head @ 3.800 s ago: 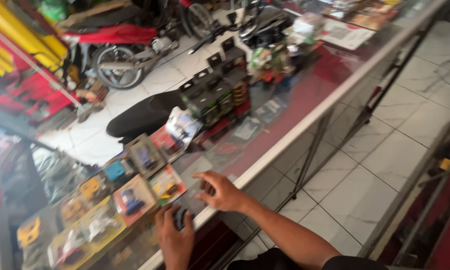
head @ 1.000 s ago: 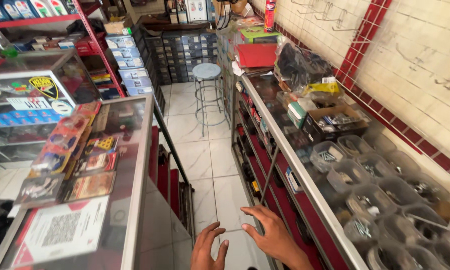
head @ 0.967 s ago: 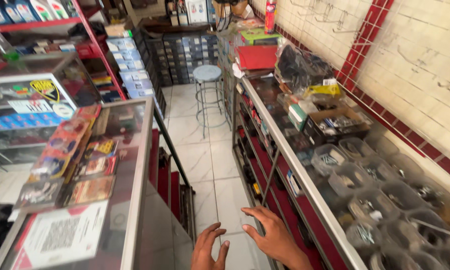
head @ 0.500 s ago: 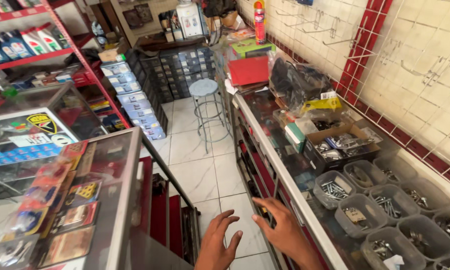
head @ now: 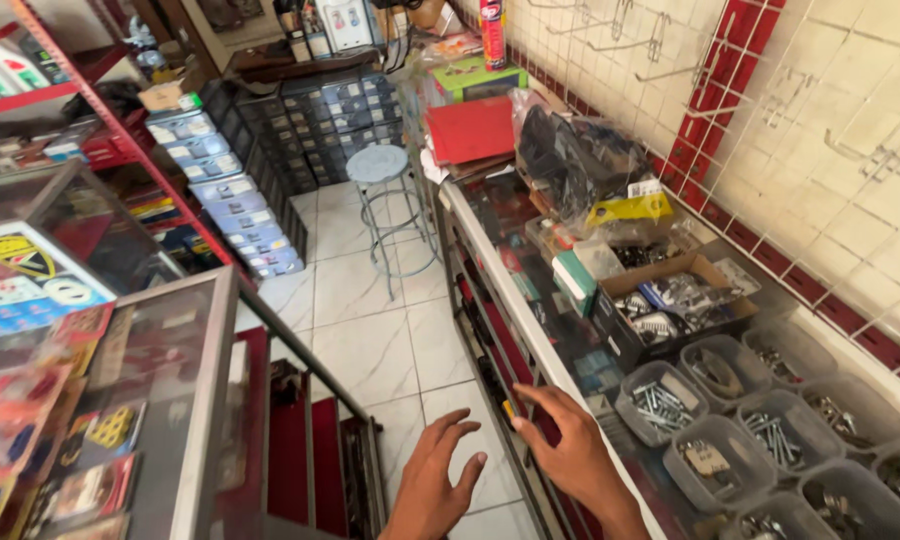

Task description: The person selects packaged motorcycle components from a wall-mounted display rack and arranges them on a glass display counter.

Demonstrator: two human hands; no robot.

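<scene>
— Hands, inspector?
— Both hands were empty, fingers spread: left hand (head: 438, 478) over the floor tiles (head: 370, 340) of the aisle, right hand (head: 573, 450) at the front edge of the glass counter (head: 515, 300), clamped on nothing.
— Nearest goods?
— Clear tubs of bolts (head: 658, 400) just beyond the right hand; a cardboard box (head: 670, 305) farther along; a stool (head: 378, 165) well apart.
— Advice?
— In my judgement, reach slowly over the glass and lift one tub squarely.

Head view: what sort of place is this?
Most likely a small hardware or motorcycle-parts shop: glass counter with tubs of bolts, wall of small parts drawers, packaged parts on a display case. Both hands are empty.
</scene>
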